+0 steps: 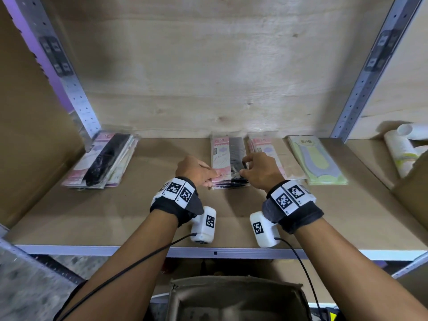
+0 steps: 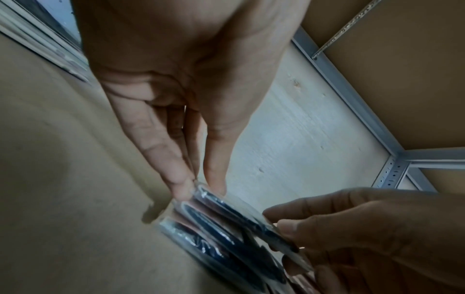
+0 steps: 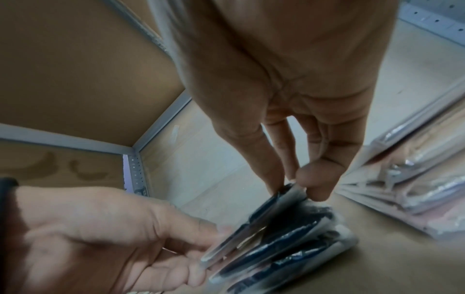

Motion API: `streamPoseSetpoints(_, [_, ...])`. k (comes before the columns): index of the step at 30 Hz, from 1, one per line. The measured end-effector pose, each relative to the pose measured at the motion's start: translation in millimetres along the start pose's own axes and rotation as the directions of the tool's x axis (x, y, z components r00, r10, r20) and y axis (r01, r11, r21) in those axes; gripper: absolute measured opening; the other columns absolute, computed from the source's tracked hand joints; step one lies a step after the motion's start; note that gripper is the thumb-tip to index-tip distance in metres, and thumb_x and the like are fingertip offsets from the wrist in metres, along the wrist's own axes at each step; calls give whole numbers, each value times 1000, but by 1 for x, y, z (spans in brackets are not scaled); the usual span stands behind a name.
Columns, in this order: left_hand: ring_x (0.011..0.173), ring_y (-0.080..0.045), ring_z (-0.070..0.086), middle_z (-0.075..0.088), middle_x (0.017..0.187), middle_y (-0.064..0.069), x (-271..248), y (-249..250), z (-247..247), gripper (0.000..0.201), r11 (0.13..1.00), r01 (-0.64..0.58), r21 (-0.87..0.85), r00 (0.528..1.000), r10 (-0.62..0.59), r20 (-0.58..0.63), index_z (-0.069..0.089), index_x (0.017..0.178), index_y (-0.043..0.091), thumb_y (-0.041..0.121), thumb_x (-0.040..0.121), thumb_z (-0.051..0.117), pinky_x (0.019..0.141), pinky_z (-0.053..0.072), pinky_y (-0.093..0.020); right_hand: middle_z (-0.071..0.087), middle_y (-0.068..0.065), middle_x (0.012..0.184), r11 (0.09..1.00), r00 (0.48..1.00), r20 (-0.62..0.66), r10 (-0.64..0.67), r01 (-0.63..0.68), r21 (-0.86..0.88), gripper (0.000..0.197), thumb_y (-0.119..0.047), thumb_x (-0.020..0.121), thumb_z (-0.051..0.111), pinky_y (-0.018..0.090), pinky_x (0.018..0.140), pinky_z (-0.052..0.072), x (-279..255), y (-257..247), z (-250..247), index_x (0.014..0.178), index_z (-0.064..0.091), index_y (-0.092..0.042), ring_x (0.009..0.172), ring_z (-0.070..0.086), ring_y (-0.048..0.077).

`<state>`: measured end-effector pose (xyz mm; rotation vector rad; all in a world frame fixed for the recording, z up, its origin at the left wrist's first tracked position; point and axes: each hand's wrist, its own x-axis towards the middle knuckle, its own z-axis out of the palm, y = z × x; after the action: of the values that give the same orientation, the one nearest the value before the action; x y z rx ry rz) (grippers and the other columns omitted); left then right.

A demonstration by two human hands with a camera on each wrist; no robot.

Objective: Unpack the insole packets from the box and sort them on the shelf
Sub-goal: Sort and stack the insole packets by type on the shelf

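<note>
A stack of pink-and-black insole packets (image 1: 228, 158) lies in the middle of the brown shelf (image 1: 143, 205). Both hands pinch the top packet (image 2: 239, 210) of that stack at its near end. My left hand (image 1: 196, 171) holds its left corner between thumb and fingers (image 2: 181, 179). My right hand (image 1: 259, 170) pinches its right corner (image 3: 289, 191). The packet is lifted slightly off the stack (image 3: 289, 244) below. An open cardboard box (image 1: 236, 300) stands below the shelf edge.
Another mixed pile of packets (image 1: 102, 158) lies at the shelf's left. A pink stack (image 1: 271, 154) and a green stack (image 1: 317, 158) lie to the right. White paper cups (image 1: 403, 147) and a cardboard box (image 1: 414, 181) sit at far right. Metal uprights (image 1: 76, 96) frame the bay.
</note>
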<state>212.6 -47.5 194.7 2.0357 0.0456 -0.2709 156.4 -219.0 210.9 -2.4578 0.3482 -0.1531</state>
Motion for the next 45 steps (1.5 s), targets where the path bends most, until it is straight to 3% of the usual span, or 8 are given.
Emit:
streamPoseSetpoints(6, [62,-17,75,76,80,-9,-1,3,2,28,998,6,68,1000,-5,-12,74,82,10,27,67,91,62,61,-25,70,15,109,998,1000,-8,-8,8,-54,22,-3,87,67,28,85,50,-2,-1,2,108,72,-3,102,65,27])
streamPoseSetpoints(15, [60,-15,74,76,81,-7,-1,3,5,26,994,-11,105,999,15,-33,70,74,15,27,67,91,56,60,-23,70,16,109,995,1000,18,-1,2,-96,24,0,86,67,31,87,56,1,-3,3,109,72,-2,98,67,28])
streamPoseSetpoints(22, [54,-9,72,76,71,2,6,0,-6,32,989,-55,140,995,66,-78,73,82,16,41,68,89,61,61,-24,58,14,129,986,999,-4,-49,47,-163,35,-7,85,70,35,101,49,-1,-7,-5,119,67,-7,116,58,29])
streamPoseSetpoints(26, [60,-10,73,73,64,8,17,-6,-45,33,991,-52,122,981,73,-178,71,75,20,53,76,77,77,62,-32,53,8,131,978,990,-46,-137,127,-167,33,-14,87,68,33,106,39,1,-18,-12,119,66,-20,121,51,24])
streamPoseSetpoints(30, [90,-19,70,75,91,1,27,-18,-106,26,996,-30,86,951,55,-305,66,68,25,45,81,73,94,52,-31,65,-1,107,972,973,-12,-231,230,-50,18,-19,87,67,26,92,47,3,-41,5,104,72,-21,98,59,14])
streamPoseSetpoints(33, [90,-18,62,70,95,6,28,-32,-155,19,995,-14,100,906,55,-421,68,67,26,39,81,72,89,45,-27,68,-4,92,963,962,76,-261,254,95,11,-14,87,66,19,79,47,7,-66,33,95,72,-19,85,63,11])
streamPoseSetpoints(38, [97,-30,69,74,101,-8,22,-62,-222,16,1000,18,8,854,-11,-520,75,86,14,26,77,73,94,55,-42,65,2,77,920,937,214,-277,194,341,9,-7,92,63,29,62,55,15,-123,82,98,69,-6,70,63,17])
streamPoseSetpoints(45, [89,-32,63,70,98,-16,10,-99,-267,28,955,109,275,923,6,-386,69,83,6,34,88,65,73,41,-31,54,14,74,805,857,460,-234,-95,586,17,10,93,52,32,54,52,12,-205,137,107,50,0,60,53,27])
